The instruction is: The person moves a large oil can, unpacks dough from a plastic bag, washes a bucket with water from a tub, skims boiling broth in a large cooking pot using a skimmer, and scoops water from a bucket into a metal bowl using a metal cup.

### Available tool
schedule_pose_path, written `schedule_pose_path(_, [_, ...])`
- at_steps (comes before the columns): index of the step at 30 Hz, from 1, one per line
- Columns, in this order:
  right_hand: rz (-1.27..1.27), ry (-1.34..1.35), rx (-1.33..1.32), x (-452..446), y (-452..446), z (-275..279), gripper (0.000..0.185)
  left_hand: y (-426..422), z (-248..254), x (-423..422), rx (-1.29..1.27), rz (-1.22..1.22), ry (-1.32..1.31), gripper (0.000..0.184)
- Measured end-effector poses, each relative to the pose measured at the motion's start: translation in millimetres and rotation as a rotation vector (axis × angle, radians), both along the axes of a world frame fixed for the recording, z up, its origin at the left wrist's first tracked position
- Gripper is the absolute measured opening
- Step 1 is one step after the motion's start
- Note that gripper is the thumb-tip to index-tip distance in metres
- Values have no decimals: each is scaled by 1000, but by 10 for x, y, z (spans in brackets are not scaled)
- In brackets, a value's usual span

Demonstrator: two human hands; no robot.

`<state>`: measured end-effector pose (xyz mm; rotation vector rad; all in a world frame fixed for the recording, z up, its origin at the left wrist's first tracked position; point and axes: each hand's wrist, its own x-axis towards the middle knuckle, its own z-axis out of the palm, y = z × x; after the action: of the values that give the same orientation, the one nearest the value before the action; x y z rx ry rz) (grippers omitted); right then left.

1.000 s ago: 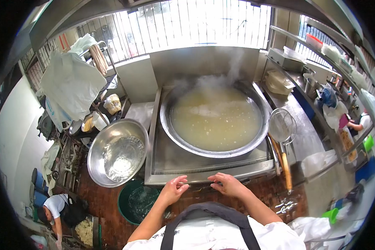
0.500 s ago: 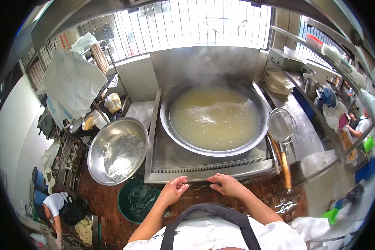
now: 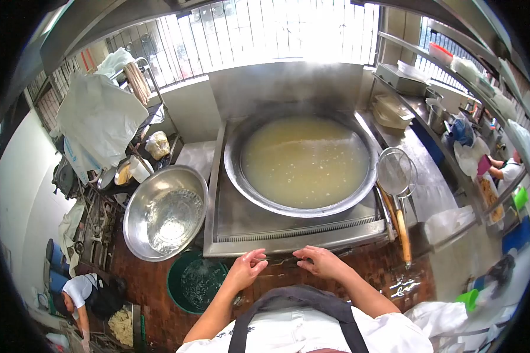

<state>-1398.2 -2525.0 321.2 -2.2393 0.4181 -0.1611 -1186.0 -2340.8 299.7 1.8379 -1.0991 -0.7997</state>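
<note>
Both of my hands hover just in front of the steel stove's front edge, with nothing in them. My left hand (image 3: pixel 247 268) has its fingers loosely curved and parted from the thumb. Opposite it, my right hand (image 3: pixel 320 262) is bent the same way, fingers apart. Beyond them a wide metal cauldron (image 3: pixel 297 210) sits in the steel stove (image 3: pixel 294 228), full of cloudy yellowish liquid (image 3: pixel 303 162) with small pale bits floating. To the right lies a round mesh strainer (image 3: pixel 395 172) with a wooden handle. A tilted steel basin (image 3: pixel 136 220) holding clear water stands left of the stove.
A green tub (image 3: pixel 179 294) of water is on the brown floor (image 3: pixel 359 288) by my left arm. At lower left a person (image 3: pixel 79 291) bends over a tray of pale food (image 3: pixel 121 327). Another person (image 3: pixel 510 170) is at far right, beyond the metal shelving (image 3: pixel 430 59).
The pale foamy streak on the liquid has faded and the steam looks thinner. The view has shifted slightly. My hands have barely moved.
</note>
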Motion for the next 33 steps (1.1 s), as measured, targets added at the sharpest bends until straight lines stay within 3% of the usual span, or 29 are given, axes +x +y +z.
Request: schedule_pose_path(33, [22, -15, -18, -7, 60, 31, 32, 26, 40, -78, 30, -31, -24, 44])
